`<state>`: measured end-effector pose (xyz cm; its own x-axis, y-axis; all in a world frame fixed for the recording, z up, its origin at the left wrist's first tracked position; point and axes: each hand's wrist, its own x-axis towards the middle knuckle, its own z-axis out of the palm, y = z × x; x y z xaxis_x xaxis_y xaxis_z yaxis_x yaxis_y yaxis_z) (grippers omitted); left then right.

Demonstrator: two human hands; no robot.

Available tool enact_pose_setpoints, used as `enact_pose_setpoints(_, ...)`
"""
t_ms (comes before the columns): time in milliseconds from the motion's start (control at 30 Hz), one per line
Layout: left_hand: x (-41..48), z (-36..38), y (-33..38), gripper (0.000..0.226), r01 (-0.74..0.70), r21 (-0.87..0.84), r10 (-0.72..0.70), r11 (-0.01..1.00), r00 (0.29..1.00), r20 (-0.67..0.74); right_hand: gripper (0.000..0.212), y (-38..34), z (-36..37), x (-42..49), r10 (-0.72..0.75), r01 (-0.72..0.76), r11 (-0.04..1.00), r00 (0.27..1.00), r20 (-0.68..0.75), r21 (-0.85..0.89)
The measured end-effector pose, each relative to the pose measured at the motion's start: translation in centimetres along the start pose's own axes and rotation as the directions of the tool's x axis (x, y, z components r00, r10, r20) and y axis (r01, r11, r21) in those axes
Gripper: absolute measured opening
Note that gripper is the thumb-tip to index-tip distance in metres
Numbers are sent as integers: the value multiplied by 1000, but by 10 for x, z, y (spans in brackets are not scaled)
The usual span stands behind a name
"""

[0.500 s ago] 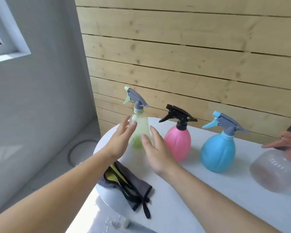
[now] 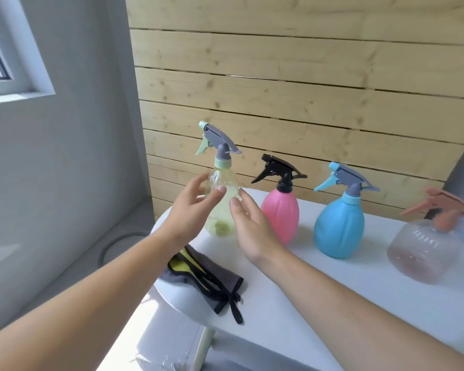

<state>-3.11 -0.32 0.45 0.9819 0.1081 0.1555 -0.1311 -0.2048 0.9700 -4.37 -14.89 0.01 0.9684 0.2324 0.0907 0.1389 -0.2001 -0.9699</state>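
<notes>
Left hand [image 2: 190,210], right hand [image 2: 253,227], both outstretched.

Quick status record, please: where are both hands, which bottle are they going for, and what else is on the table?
target: green spray bottle, upright, left end of the row
left hand: open, fingers straight, at the bottle's left side
right hand: open, at its right side
contact: cannot tell
others: pink bottle and blue bottle upright; clear bottle far right, blurred
cloth: grey cloth at the near edge
surface: white table

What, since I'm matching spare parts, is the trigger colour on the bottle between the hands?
The trigger is mint green; head view shows it best.
</notes>
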Motion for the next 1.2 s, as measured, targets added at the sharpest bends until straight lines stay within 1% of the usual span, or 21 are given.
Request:
enact_pose_setpoints(33,-10,-1,8,45,-13,-33,14,999,1000,5,52,-7,-2,-10,-14,14,1000,1000,5,-5)
enact_pose_setpoints(100,-33,1,25,45,-25,-65,26,998,1000,16,21,-23,-13,-36,-18,18,1000,1000,-4,17)
enact_pose_setpoints(133,-42,3,31,44,-20,-77,23,997,999,31,15,-28,-18,-47,-28,27,999,1000,8,35)
enact_pose_setpoints(233,-78,15,54,29,-18,-147,33,989,994,105,21,-39,-42,-92,-47,47,998,999,3,46)
enact_pose_setpoints(300,-109,28,71,27,21,-184,9,983,987,162,32,-43,-58,-126,-47,47,998,999,-18,39)
enact_pose_setpoints(333,-125,35,79,27,49,-197,-12,979,982,189,35,-43,-66,-143,-43,44,998,999,-27,32)
enact_pose_setpoints(433,-167,57,92,35,165,-250,-93,954,957,275,33,-48,-88,-196,-54,53,998,996,-65,-19)
enact_pose_setpoints(533,-201,75,103,38,213,-272,-107,938,928,356,38,-50,-103,-237,-20,18,1000,997,-79,-25)
enact_pose_setpoints(700,-238,93,111,37,174,-236,-91,956,941,326,33,-44,-109,-288,51,-53,999,993,-109,-13)
enact_pose_setpoints(733,-244,96,112,36,186,-245,-101,952,942,321,34,-41,-109,-296,60,-62,998,991,-119,-6)
enact_pose_setpoints(833,-259,103,113,22,223,-286,-121,932,935,333,40,-33,-106,-315,92,-90,996,990,-105,23)
enact_pose_setpoints(933,-264,108,111,23,289,-315,-174,904,923,344,46,-32,-102,-325,123,-124,992,988,-89,-3)
enact_pose_setpoints(1000,-266,109,110,24,317,-350,-180,881,911,372,46,-31,-99,-329,138,-139,990,985,-98,3)
enact_pose_setpoints(1067,-265,108,110,22,359,-408,-193,839,899,393,47,-32,-98,-329,164,-161,986,983,-81,38)
enact_pose_setpoints(1100,-263,108,109,21,375,-436,-200,818,896,396,50,-31,-97,-330,178,-174,982,983,-49,75)
enact_pose_setpoints(1167,-260,106,109,23,386,-486,-202,784,899,388,55,-29,-98,-328,216,-220,952,975,45,214)
enact_pose_setpoints(1200,-259,106,108,25,382,-504,-198,775,903,381,53,-29,-100,-327,235,-252,918,968,93,305)
